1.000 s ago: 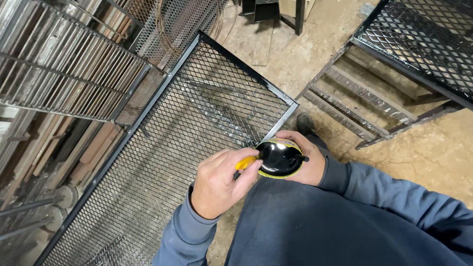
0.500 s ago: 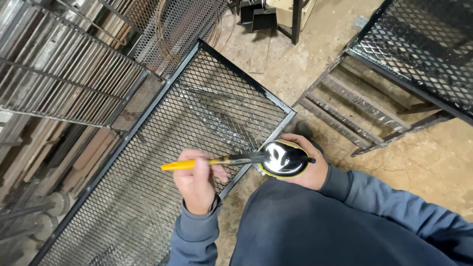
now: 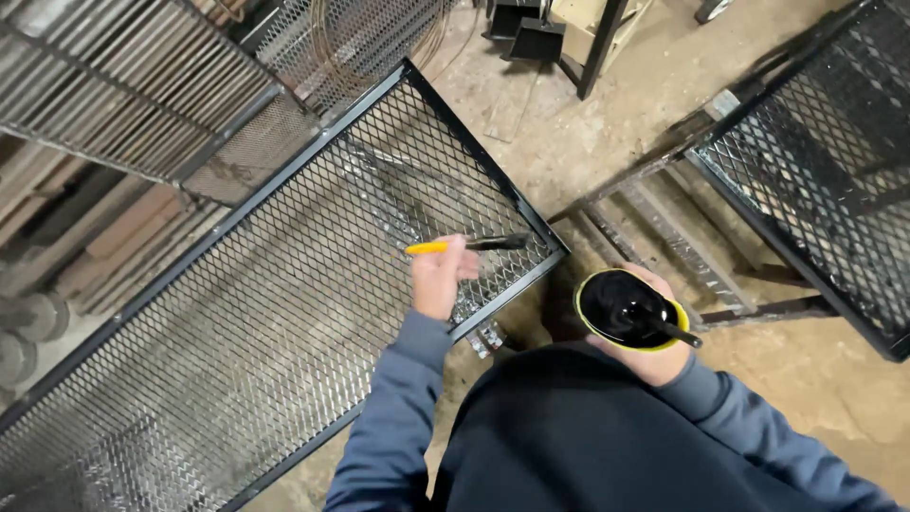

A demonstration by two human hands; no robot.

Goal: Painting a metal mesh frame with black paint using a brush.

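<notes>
**Mesh panel, brush and paint pot: items as seen from above**

While the left hand [image 3: 438,277] grips a brush, the listing runs from nine o'clock to three o'clock.

1. Grating racks [image 3: 123,85], grey metal bars, at ten o'clock, standing above the far edge of the panel.
2. Mesh panel [image 3: 237,313], expanded metal in a black frame, lying at a slant from eight o'clock up to twelve o'clock. Its near corner sits just beside the person's body.
3. Brush [image 3: 469,246], yellow handle and dark bristle end, held over the panel's right corner. Fingers of the left hand are closed around the handle, which juts out toward nine o'clock; the bristles point toward three o'clock and lie at or just above the mesh, contact not discernible.
4. Dark blue sleeves and torso at six o'clock.
5. Paint pot [image 3: 630,310], round, yellow rim, filled with glossy black liquid, just right of centre, well apart from the brush. A dark stick rests in it, leaning out toward four o'clock. The right hand [image 3: 654,356] cups the pot from beneath, fingers wrapped about its side.
6. Bare steel frame [image 3: 654,218] on the dirt floor [image 3: 607,123], at two o'clock.
7. Second mesh panel [image 3: 825,180], black, at three o'clock.
</notes>
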